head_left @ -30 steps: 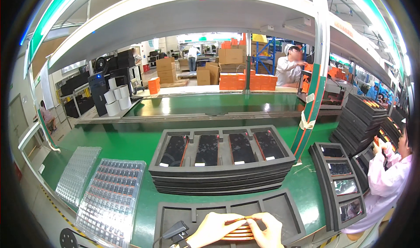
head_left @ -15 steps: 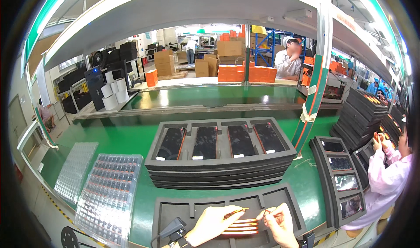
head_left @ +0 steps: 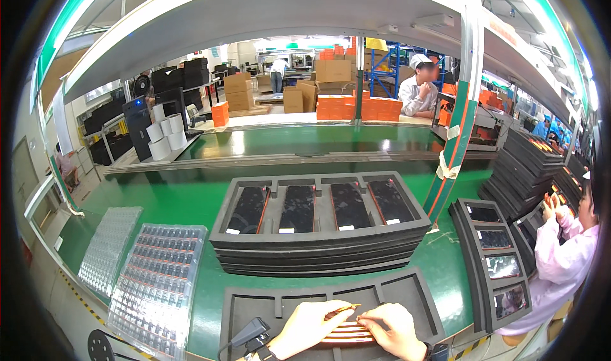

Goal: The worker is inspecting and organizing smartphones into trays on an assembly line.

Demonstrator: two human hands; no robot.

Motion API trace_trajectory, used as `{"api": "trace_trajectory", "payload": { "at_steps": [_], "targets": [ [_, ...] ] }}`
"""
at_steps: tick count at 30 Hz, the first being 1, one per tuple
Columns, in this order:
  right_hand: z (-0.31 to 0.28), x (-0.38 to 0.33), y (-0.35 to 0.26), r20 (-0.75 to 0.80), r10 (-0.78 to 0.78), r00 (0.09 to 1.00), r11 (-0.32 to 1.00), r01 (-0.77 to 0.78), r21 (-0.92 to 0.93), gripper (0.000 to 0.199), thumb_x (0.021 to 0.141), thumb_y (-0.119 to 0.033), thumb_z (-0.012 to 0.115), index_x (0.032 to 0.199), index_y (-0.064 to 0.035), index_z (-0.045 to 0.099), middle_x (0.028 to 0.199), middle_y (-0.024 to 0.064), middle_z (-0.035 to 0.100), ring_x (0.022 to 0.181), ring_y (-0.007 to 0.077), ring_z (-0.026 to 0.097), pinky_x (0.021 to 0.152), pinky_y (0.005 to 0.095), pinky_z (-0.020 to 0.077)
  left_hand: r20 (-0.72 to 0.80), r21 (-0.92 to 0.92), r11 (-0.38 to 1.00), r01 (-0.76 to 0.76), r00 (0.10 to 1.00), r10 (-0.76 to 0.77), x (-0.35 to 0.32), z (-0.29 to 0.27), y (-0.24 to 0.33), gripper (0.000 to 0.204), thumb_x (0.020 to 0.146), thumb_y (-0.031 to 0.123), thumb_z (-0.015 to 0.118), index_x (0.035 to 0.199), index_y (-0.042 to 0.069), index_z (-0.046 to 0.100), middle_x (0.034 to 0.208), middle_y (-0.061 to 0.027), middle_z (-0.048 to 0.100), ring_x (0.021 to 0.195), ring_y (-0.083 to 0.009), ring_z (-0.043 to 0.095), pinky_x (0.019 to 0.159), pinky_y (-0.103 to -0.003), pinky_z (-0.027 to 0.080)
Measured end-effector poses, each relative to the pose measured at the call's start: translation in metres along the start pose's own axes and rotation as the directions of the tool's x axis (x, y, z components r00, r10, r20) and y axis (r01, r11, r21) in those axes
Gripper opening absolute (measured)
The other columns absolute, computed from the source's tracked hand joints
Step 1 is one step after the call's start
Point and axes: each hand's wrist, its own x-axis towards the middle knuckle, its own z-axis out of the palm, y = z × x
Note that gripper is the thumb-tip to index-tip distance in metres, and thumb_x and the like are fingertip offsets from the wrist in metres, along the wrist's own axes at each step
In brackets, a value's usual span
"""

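Above a black foam tray [head_left: 407,291] close to me, my left hand [head_left: 309,326] is closed on an orange-edged phone [head_left: 345,308], seen almost edge-on. Just below it, several more orange-edged phones [head_left: 347,335] lie one behind another between my hands. My right hand [head_left: 393,330] is closed in a pinch at the right end of the held phone; whatever its fingertips grip is too small to make out. Farther off, a stack of black foam trays [head_left: 318,249] carries dark-screened phones [head_left: 297,208] in its top layer.
To the left lie a clear plastic tray with rows of small dark parts [head_left: 156,278] and another clear tray [head_left: 111,243]. On the right stand a foam tray with phones [head_left: 495,239], a green post [head_left: 455,151] and a co-worker in pink [head_left: 557,253]. White rolls [head_left: 167,132] stand back left.
My right hand has moved left and turned, bringing its fingertips to the right end of the phone in my left hand. The left hand has hardly moved.
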Motion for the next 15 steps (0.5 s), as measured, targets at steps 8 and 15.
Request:
{"api": "trace_trajectory", "payload": {
  "at_steps": [8,15],
  "targets": [
    [-0.005,-0.002,0.001,-0.002,-0.112,0.994,0.992,0.112,-0.050,0.025,0.075,-0.005,0.077,0.098,-0.0090,0.070,0.090,0.0069,0.070,0.081,0.0245,0.066,0.072,0.0346,0.0475,-0.020,-0.134,0.991,0.030,0.999,-0.033,-0.003,0.000,-0.002,0.030,0.096,0.025,0.065,0.118,0.006,0.070,0.093,-0.0089,0.075,0.082,-0.0142,0.072,0.073,-0.024,0.055],
    [-0.007,-0.024,0.025,0.220,0.062,0.973,0.998,-0.062,-0.010,0.027,0.073,-0.018,0.082,0.098,-0.0143,0.074,0.115,0.0059,0.071,0.098,0.0147,0.068,0.088,0.0359,0.0483,0.017,-0.135,0.988,0.072,0.997,-0.071,0.003,0.003,-0.004,0.029,0.096,0.026,0.066,0.117,0.007,0.070,0.091,-0.0102,0.074,0.081,-0.0144,0.072,0.073,-0.024,0.054]
  ]
}}
